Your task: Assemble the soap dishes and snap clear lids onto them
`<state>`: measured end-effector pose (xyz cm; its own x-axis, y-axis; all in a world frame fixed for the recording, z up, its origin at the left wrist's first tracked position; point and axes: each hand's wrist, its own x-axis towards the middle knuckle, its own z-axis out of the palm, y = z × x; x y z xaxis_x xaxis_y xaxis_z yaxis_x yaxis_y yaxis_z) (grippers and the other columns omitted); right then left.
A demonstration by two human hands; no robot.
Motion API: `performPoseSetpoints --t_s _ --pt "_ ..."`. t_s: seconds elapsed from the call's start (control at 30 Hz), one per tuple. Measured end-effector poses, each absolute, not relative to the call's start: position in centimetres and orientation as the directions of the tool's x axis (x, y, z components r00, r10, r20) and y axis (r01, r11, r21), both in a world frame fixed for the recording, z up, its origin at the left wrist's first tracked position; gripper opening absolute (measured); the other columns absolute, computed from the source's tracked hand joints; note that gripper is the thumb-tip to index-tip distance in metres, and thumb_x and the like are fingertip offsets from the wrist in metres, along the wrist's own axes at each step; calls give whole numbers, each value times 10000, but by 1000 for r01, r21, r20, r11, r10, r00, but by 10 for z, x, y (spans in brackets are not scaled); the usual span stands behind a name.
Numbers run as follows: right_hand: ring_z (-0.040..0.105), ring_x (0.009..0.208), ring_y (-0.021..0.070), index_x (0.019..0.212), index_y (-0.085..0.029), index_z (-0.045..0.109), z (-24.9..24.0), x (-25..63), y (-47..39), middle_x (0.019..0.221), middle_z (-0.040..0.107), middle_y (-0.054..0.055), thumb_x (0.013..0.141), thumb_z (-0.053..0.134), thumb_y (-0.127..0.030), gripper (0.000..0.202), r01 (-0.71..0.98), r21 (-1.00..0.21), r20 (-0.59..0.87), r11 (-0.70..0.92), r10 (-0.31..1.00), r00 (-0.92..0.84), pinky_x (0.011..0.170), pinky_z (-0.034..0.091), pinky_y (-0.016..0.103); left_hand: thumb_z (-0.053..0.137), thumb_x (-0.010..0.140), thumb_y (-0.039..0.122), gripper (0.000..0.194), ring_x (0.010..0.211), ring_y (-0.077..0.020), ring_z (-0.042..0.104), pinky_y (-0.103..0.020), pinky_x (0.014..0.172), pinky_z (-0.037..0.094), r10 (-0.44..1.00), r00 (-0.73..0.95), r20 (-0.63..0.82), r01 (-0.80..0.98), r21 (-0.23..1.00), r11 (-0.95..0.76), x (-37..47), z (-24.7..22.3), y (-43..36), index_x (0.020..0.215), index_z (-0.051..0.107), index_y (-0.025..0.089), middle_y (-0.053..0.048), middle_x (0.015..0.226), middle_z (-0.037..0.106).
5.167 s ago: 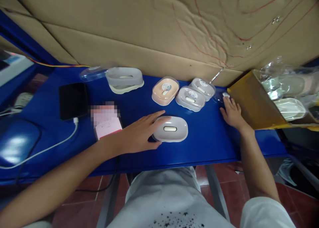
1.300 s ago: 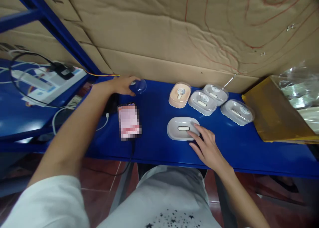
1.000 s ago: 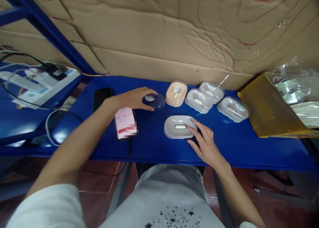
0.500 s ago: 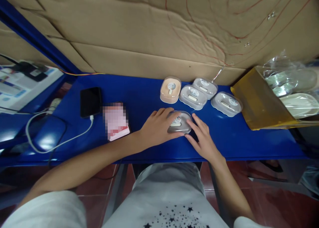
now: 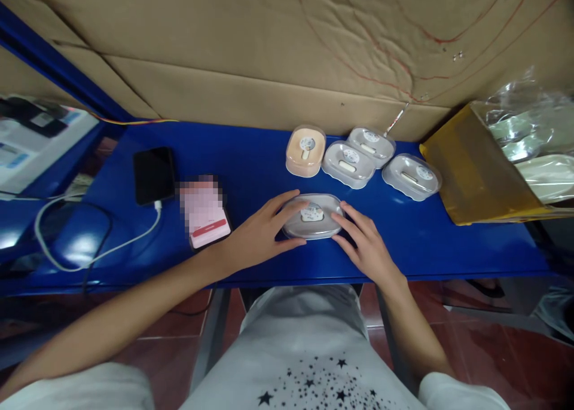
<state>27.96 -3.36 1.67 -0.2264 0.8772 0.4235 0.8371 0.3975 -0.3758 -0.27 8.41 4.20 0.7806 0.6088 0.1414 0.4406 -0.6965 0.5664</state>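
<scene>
A grey oval case with a clear lid and a round sticker (image 5: 329,210) lies on the blue table (image 5: 260,165) in front of my body. My left hand (image 5: 264,230) grips its left end, thumb along the near edge and fingers over the far side and lid. At the right end, my right hand (image 5: 365,239) holds the same case between thumb and fingertips. Behind it stand a peach case (image 5: 305,152) and three grey ones, at the middle (image 5: 348,164), the back (image 5: 372,147) and the right (image 5: 411,177).
A cardboard box (image 5: 475,165) with plastic-wrapped items stands at the right. On the left lie a black phone (image 5: 153,176) with a white cable (image 5: 121,251) and a phone with a pink screen (image 5: 204,213). Brown cardboard (image 5: 251,87) lines the back.
My left hand has shifted left from the middle of the case to its left end, uncovering more of the lid. My right hand stays at the right end. The view has shifted slightly.
</scene>
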Motion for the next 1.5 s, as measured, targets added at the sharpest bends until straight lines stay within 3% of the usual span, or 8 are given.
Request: performPoseSetpoints --t_s 0.33,0.47,0.67,0.83,0.97,1.17,1.3,1.5 --pt "525 1565 319 1749 -359 303 37 302 -30 1711 518 111 1130 557 -403 670 824 -437 284 361 924 -255 1222 516 567 747 1004 505 700 1609 -346 441 -561 1322 419 571 818 72 406 630 -661 5 43 93 1607 439 326 -148 1740 373" --pt "551 1535 320 1649 -308 502 67 340 19 1648 594 102 1155 460 -446 515 847 -384 386 367 897 -214 1267 454 584 692 1012 618 774 1676 -384 306 -610 1335 359 525 845 102 373 592 -715 31 54 109 1638 409 261 -197 1787 295" --pt "683 1363 352 1383 -234 735 69 369 94 1412 761 136 1138 451 -566 501 895 -295 409 333 891 -197 1173 520 601 676 1009 542 646 1522 -395 485 -606 1243 426 703 645 301 563 436 -702 75 77 173 1548 515 224 -183 1641 483" --pt "622 1452 351 1492 -267 664 43 374 94 1534 684 146 1081 594 -599 532 870 -318 417 376 880 -228 1208 494 638 748 939 619 679 1449 -431 511 -602 1172 461 803 569 180 746 298 -596 91 69 202 1464 589 220 -202 1575 514" --pt "557 1525 358 1571 -260 597 31 378 94 1611 615 167 1004 730 -602 675 835 -349 415 426 869 -270 1254 448 664 745 928 520 604 1459 -420 498 -594 1180 440 794 589 150 752 257 -607 74 66 203 1443 602 239 -191 1563 529" --pt "541 1550 333 1585 -233 592 32 370 112 1629 600 170 1007 767 -490 657 778 -350 394 522 835 -384 1297 417 628 681 925 501 680 1597 -480 369 -730 1223 344 779 627 8 756 238 -610 -3 77 218 1557 548 286 -189 1757 361" --pt "574 1523 333 1568 -239 611 42 361 125 1618 617 146 1000 773 -520 654 761 -336 335 555 825 -455 1282 441 608 700 892 589 643 1508 -405 514 -583 1222 440 785 619 35 731 339 -592 -38 76 228 1443 615 268 -146 1640 538" --pt "683 1389 277 1544 -235 628 53 357 137 1506 718 110 1150 445 -535 527 825 -332 341 458 873 -348 1196 523 488 510 1047 638 544 1297 -302 687 -475 1144 530 737 656 166 617 444 -649 -35 65 239 1398 647 245 -100 1413 734"
